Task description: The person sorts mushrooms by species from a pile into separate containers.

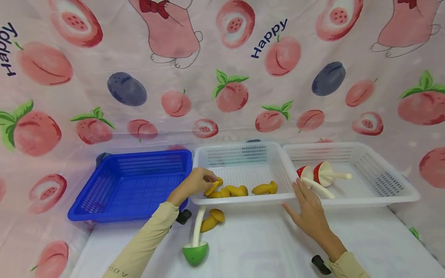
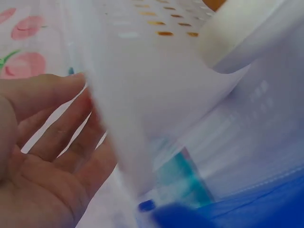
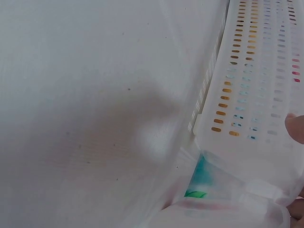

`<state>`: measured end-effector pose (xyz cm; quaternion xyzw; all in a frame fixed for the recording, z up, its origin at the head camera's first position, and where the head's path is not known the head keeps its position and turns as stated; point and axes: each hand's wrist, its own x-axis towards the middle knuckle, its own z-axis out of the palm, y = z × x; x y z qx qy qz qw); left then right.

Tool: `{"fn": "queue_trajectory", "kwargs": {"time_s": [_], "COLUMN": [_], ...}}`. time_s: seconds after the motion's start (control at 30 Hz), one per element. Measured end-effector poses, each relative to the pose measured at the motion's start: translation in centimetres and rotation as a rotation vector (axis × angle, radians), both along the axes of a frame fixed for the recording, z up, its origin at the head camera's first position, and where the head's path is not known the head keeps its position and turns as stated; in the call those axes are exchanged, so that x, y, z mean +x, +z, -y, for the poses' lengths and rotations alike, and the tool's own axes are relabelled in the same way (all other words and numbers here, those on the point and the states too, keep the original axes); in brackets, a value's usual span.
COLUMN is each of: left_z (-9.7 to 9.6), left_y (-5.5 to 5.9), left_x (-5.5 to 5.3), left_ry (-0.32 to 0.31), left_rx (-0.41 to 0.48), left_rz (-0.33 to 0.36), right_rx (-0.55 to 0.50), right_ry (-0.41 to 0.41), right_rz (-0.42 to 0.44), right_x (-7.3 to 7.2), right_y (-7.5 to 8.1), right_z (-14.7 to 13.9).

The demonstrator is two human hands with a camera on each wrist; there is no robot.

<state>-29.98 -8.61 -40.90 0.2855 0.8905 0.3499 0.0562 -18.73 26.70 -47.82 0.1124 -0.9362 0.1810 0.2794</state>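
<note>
My left hand [image 1: 196,182] reaches over the near left corner of the middle white basket [image 1: 240,200] and pinches a yellow toy mushroom [image 1: 211,189]. Several more yellow mushrooms [image 1: 237,191] lie beside it on the basket floor. In the left wrist view, the basket wall hides the fingertips of this hand [image 2: 61,156]. My right hand [image 1: 311,212] touches the rim where the middle and right white baskets meet, fingers extended. Just beyond its fingertips, two red-capped mushrooms [image 1: 324,174] with white stems lie in the right basket [image 1: 375,200]. Only part of its fingers shows in the right wrist view.
A blue basket [image 1: 139,193] stands at the left, against the middle one. On the white table in front lie a green-capped mushroom [image 1: 196,253] with a white stem and a yellow mushroom [image 1: 212,221]. A fruit-patterned cloth [image 1: 208,77] hangs behind the baskets.
</note>
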Motion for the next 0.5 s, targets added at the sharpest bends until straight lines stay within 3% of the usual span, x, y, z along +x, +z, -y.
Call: {"fn": "queue_trajectory", "kwargs": {"time_s": [0.23,0.5], "left_z": [0.1,0.4], "left_y": [1.0,1.5], "left_x": [1.8,4.4], "left_ry": [-0.017,0.040], "left_rx": [0.004,0.061], "left_rz": [-0.070,-0.127], "right_rx": [-0.014,-0.010], "right_ry": [0.018,0.013], "right_rz": [-0.037,-0.042], "right_x": [-0.1,-0.1], "right_y": [-0.1,-0.2], "right_z": [-0.3,-0.1]}}
